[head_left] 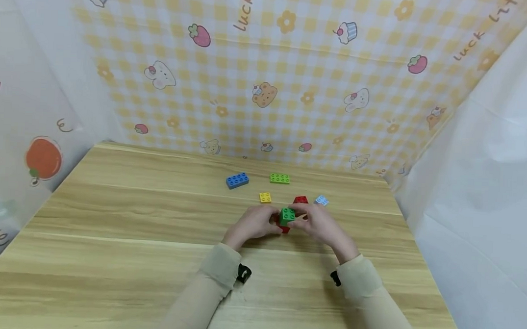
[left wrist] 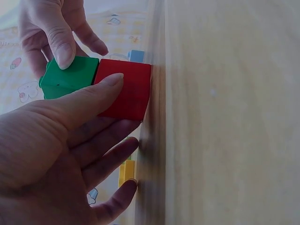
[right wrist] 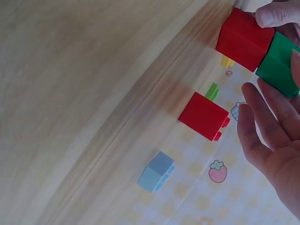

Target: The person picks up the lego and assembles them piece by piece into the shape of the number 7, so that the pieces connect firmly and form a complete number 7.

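My left hand (head_left: 255, 221) holds a red toy brick (left wrist: 129, 89) low at the tabletop, its thumb laid across one face. On that brick sits a green brick (head_left: 287, 215) with studs on top; a thin dark seam shows between the two in the left wrist view. My right hand (head_left: 318, 225) pinches the green brick between thumb and fingers, its other fingers spread loosely in the right wrist view (right wrist: 276, 136). Just beyond the right hand stands a second red brick (right wrist: 205, 116), partly hidden by it in the head view.
Behind the hands lie a yellow brick (head_left: 265, 198), a flat lime-green brick (head_left: 280, 178) and a long blue brick (head_left: 238, 180). A small light-blue brick (head_left: 321, 200) is at the right. A checked cloth (head_left: 232, 75) hangs behind the wooden table (head_left: 133, 217), with white sheets at both sides.
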`<state>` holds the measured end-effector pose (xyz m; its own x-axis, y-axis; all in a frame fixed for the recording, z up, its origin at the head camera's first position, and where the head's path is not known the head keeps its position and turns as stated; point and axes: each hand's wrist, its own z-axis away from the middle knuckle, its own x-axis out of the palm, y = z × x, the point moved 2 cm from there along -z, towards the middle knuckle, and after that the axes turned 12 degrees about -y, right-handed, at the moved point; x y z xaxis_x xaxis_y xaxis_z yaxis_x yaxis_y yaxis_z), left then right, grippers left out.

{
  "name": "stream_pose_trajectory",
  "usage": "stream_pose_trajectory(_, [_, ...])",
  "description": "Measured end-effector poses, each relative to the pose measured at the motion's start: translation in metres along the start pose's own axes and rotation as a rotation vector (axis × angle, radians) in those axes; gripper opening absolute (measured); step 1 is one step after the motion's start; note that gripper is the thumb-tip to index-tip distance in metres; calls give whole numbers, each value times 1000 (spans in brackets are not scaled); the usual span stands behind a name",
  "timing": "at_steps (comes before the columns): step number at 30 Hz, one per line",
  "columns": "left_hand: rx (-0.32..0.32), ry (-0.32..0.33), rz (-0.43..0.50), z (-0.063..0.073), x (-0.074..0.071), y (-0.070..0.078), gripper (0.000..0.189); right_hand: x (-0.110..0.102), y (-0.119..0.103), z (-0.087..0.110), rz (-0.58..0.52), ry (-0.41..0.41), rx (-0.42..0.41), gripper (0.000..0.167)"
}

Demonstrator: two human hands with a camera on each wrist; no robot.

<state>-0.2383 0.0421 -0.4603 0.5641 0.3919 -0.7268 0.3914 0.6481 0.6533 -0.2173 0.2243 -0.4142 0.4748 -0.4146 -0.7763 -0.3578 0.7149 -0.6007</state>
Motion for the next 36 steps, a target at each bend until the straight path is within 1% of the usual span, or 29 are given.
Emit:
stream_pose_trajectory(8, [-3,-14,44,-1,-2,-1,24,-3,-2,-1,60,1,-14,43])
stream_pose_trajectory(12, [-6,-23,36,-1,-3,-1,26,-4,-4,-1,74,-16,3,47])
stream_pose_trajectory(16, [5,-29,31,0,-4,-1,27,-3,-4,-2,98,-33,17,50])
stream_pose_trajectory(23, [10,-22,28,3,-7,-1,29,-1,-3,-5,144,-28,5,51])
stream_pose_trajectory(32, [12,-25,40,3,-5,-1,27,1,-1,-5,103,-24,1,48])
stream_pose_trajectory(34, [9,-26,37,2,-4,-2,27,1,1,-5,112,-13,-7,47])
stream_pose_trajectory(36, [5,-29,38,0,-3,-1,27,1,4,-4,125,-11,-21,50])
